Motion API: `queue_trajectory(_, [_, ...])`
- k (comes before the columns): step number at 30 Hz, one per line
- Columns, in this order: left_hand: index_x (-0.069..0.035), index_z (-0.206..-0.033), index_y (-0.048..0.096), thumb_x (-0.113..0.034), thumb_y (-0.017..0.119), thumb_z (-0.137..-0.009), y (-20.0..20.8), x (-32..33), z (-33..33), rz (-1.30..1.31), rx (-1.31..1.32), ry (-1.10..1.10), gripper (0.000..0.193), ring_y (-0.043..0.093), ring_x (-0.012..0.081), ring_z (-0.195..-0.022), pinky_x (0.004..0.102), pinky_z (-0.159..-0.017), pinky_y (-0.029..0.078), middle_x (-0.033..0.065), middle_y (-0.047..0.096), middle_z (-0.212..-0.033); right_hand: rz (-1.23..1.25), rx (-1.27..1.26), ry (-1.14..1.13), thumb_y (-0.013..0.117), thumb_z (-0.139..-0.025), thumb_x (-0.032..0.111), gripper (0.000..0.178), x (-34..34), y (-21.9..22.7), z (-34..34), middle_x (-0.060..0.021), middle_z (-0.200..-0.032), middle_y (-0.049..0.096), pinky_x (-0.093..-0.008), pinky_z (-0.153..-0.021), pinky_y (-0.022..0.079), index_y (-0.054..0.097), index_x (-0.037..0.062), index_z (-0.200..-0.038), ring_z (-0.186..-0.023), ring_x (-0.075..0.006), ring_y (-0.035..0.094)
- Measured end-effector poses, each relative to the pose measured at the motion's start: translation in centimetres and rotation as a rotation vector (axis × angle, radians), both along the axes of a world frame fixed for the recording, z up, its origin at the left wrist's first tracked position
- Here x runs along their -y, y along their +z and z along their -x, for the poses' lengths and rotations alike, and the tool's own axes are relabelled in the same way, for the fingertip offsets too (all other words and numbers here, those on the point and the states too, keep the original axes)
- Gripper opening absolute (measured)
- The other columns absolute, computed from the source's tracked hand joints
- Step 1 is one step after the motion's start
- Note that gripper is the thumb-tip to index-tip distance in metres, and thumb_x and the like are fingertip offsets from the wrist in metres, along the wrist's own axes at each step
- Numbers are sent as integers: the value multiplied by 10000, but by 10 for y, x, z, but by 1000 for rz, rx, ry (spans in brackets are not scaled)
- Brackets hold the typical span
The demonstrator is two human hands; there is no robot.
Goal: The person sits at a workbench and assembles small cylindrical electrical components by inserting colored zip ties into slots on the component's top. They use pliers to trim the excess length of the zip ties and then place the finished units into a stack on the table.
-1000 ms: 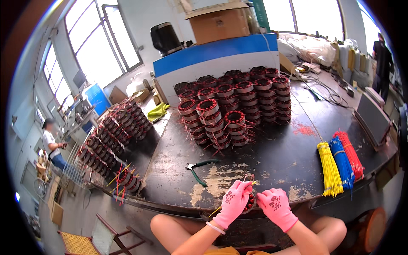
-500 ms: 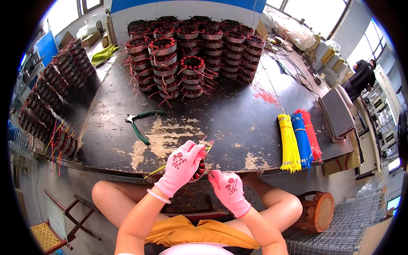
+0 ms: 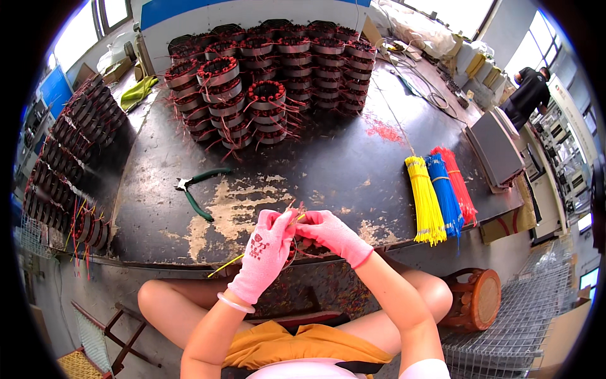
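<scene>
Both my hands wear pink gloves and meet above the table's near edge. My left hand (image 3: pixel 264 249) is closed round a small wound stator (image 3: pixel 291 254), mostly hidden by the gloves. A yellow wire (image 3: pixel 225 266) passes through the left hand, its long end sticking out toward the lower left. My right hand (image 3: pixel 334 236) has its fingers pinched against the left fingertips, on the thin lead wires (image 3: pixel 297 208) that poke up there. Which strand each finger grips is hidden. Beyond the hands, green-handled cutting pliers (image 3: pixel 196 189) lie open on the table.
Stacks of wound stators (image 3: pixel 268 104) fill the table's far side; more stators (image 3: pixel 69 151) stand in rows at the left. Bundles of yellow wires (image 3: pixel 424 202), blue wires (image 3: pixel 444 197) and red wires (image 3: pixel 457 186) lie at the right. A wooden stool (image 3: pixel 473 300) stands beside my right knee.
My right hand has moved up and inward from below the stator to the left fingertips, where the wire ends are. The view has shifted slightly.
</scene>
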State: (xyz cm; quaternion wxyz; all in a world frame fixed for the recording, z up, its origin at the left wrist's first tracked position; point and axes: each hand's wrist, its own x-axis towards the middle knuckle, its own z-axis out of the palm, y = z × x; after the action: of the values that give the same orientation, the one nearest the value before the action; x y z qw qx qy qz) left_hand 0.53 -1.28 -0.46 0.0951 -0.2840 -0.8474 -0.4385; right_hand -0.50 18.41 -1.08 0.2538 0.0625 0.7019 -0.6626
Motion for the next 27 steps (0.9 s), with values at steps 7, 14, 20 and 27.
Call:
queue_trajectory(7, [-17, -1127, 595, 50, 642, -883, -6, 6, 5, -35, -21, -71, 257, 634, 369, -934, 425, -788, 548, 165, 548, -1108, -311, -496, -217, 677, -940, 125, 148, 9, 5, -55, -77, -937, 729, -312, -698, 545, 720, 48, -1059, -813, -195, 706])
queue_trajectory(14, [-29, -1047, 649, -33, 678, -898, 10, 12, 9, 73, 12, -181, 152, 659, 344, -917, 408, -759, 554, 131, 610, -1074, -532, -983, -242, 696, -906, 25, 140, 8, 16, -63, -89, -1062, 715, -298, -697, 548, 735, 43, -1040, -827, -219, 683])
queue_trajectory(20, [-69, -1038, 668, -82, 685, -904, 22, 2, 3, 201, -63, -169, 135, 646, 346, -954, 424, -783, 544, 108, 630, -1054, -356, -721, -162, 682, -937, 34, 136, -2, 23, -56, -68, -990, 718, -267, -671, 529, 721, 21, -1067, -765, -98, 629])
queue_trajectory(27, [-37, -1029, 656, -64, 659, -916, 22, -5, -2, 189, -44, -140, 116, 635, 363, -973, 441, -809, 531, 138, 620, -1051, -185, -479, -143, 668, -965, 52, 123, -5, 33, -51, 14, -864, 674, -226, -633, 477, 688, 7, -1077, -720, -42, 551])
